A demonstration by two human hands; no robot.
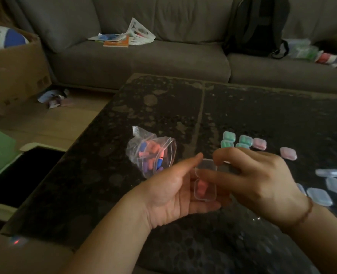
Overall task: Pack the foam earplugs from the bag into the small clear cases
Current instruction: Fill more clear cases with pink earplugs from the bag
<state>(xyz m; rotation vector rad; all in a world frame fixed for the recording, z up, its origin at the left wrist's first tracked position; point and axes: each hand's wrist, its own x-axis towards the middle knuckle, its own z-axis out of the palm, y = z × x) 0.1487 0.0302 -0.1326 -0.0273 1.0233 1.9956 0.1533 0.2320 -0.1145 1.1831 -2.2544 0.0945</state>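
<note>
A small clear case (pixel 205 189) lies open in my left hand (pixel 169 191), with pink earplugs (pixel 200 188) in its lower half and its lid (pixel 206 165) raised. My right hand (pixel 256 177) pinches the lid with curled fingers. Just left of my hands, a clear zip bag (pixel 150 153) of pink, blue and purple foam earplugs lies on the dark table (pixel 252 115). Filled cases (pixel 244 141), green and pink, sit behind my right hand. Empty clear cases (pixel 329 184) lie at the right.
A grey sofa (pixel 143 62) stands behind the table, with papers (pixel 124 37), a black backpack (pixel 256 26) and plastic packets on it. A cardboard box (pixel 11 72) holding a ball stands at the left on the wooden floor.
</note>
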